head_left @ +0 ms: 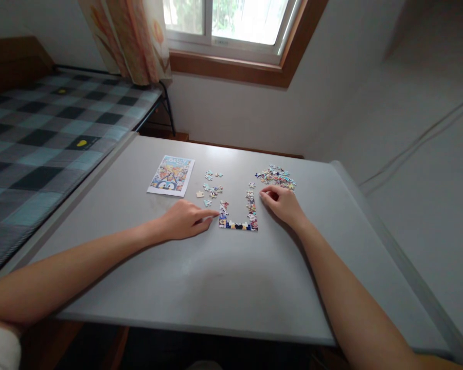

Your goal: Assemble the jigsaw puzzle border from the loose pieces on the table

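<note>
A partly joined jigsaw puzzle [239,226] lies on the table as a U-shaped border, open at the far side. My left hand [187,219] rests at its left edge, index finger stretched out and its tip at the left column of pieces. To the right of the border, my right hand [281,201] lies on the table with its fingers curled together; whether a piece is between them is hidden. Just beyond that hand is a heap of loose puzzle pieces [277,176]. More loose pieces [212,190] are scattered beyond the border's left side.
A printed picture sheet [172,176] lies at the left on the grey table [200,288]. Past the table's left edge stands a bed with a checked cover [81,118]. A window [235,25] and a flowered curtain [133,41] are at the back.
</note>
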`<state>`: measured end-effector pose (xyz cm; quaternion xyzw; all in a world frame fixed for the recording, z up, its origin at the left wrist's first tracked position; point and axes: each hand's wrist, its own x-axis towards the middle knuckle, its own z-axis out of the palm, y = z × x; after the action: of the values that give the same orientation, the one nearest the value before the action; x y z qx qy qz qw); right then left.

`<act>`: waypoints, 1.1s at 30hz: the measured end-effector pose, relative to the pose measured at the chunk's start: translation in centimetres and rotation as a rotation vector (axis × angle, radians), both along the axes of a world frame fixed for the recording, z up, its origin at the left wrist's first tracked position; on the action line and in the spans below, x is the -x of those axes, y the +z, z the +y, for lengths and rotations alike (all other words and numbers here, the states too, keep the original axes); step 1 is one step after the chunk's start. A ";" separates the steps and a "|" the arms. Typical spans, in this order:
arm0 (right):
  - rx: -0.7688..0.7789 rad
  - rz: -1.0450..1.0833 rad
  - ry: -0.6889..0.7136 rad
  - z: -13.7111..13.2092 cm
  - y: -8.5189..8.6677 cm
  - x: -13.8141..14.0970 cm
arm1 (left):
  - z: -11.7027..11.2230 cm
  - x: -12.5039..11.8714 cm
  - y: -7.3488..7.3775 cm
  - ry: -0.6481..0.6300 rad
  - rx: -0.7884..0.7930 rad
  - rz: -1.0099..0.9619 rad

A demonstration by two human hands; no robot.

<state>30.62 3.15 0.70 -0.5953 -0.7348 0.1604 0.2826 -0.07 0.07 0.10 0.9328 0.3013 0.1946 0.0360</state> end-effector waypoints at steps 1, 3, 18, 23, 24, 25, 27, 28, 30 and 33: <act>-0.004 -0.017 0.007 -0.1 -0.2 0.1 | 0.0 0.0 0.0 0.000 0.000 0.001; -0.003 -0.033 0.019 -0.1 -0.4 0.3 | 0.0 0.0 0.1 -0.003 0.005 0.000; -0.011 -0.069 -0.001 -0.3 -1.2 0.9 | 0.3 0.1 -0.1 0.089 -0.164 -0.095; -0.009 -0.068 0.001 -0.2 -1.3 1.0 | -0.3 -1.0 0.6 0.043 -0.119 -0.014; -0.008 -0.069 0.002 -0.2 -1.3 1.1 | -0.4 -1.3 0.7 0.032 -0.098 -0.004; -0.005 -0.072 0.002 -0.2 -1.3 1.1 | -0.5 -1.5 0.8 0.026 -0.076 0.008; 0.000 -0.081 0.003 -0.1 -1.3 1.1 | -0.6 -2.0 0.9 0.028 -0.041 0.025; 0.002 -0.086 0.006 -0.1 -1.2 1.2 | -0.7 -2.2 0.9 0.034 -0.028 0.032; 0.001 -0.091 0.010 -0.1 -1.2 1.2 | -0.7 -2.5 0.7 0.042 -0.011 0.036; -0.008 -0.097 0.011 -0.1 -1.3 1.2 | -0.7 -2.5 0.5 0.051 -0.006 0.006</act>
<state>29.41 3.07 -0.57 -0.5972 -0.7517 0.1299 0.2479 2.40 -0.65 0.60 0.9254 0.3247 0.1937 0.0276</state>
